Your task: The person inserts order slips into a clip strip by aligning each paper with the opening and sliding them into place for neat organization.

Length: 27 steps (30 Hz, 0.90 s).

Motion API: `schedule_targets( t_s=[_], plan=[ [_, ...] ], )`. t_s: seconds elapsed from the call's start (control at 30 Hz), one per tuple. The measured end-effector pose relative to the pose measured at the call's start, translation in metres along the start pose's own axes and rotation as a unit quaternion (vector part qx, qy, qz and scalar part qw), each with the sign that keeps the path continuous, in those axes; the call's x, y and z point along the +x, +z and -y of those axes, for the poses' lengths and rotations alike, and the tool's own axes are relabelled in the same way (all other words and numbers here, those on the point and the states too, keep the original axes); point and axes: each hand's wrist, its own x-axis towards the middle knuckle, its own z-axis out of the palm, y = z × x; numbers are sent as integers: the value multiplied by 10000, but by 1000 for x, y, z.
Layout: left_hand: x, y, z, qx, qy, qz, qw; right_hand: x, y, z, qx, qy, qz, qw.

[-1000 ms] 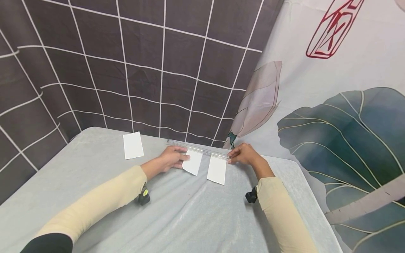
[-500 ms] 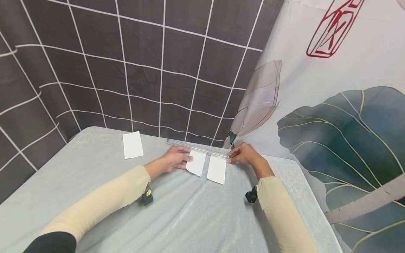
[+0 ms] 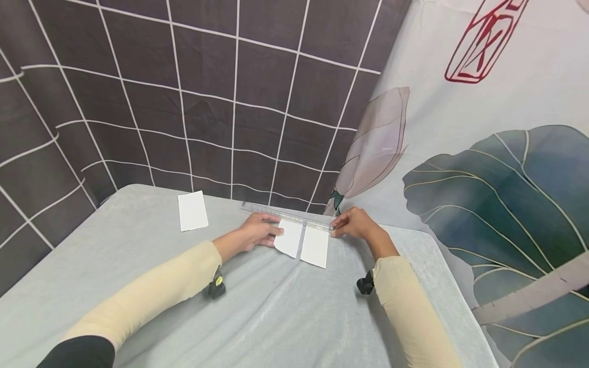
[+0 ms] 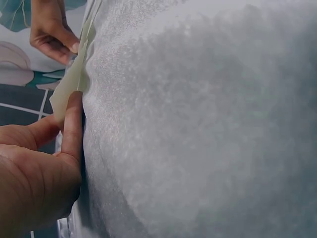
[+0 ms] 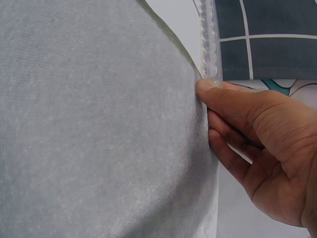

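A clear plastic ruler (image 3: 262,209) lies along the far edge of the table. My right hand (image 3: 354,224) pinches its right end between thumb and fingers, as the right wrist view shows up close. Two white paper pieces sit side by side against the ruler: a left piece (image 3: 289,239) and a right piece (image 3: 315,247), with a narrow gap between them. My left hand (image 3: 259,230) holds the left piece by its left edge, thumb on top. In the left wrist view that paper (image 4: 70,91) stands between thumb and finger, its edge slightly raised.
Another white paper piece (image 3: 193,211) lies apart at the back left of the grey cloth-covered table (image 3: 257,317). A dark gridded curtain (image 3: 207,117) hangs behind the table, and a white printed cloth (image 3: 428,107) hangs at the right.
My left hand has slid the left paper piece to the right along the ruler, narrowing the gap to the right piece. My right hand and the ruler have hardly moved.
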Motion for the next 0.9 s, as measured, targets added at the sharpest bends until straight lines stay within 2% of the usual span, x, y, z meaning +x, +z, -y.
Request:
schedule_targets(
  t_s=[0.6,0.9],
  plan=[
    [0,0,1,49,1,2,10000,1,-1,0,-25,-2,14,10000],
    [-4,-6,4,22,25,130,9999,1,0,-1,-5,44,3,10000]
  ],
)
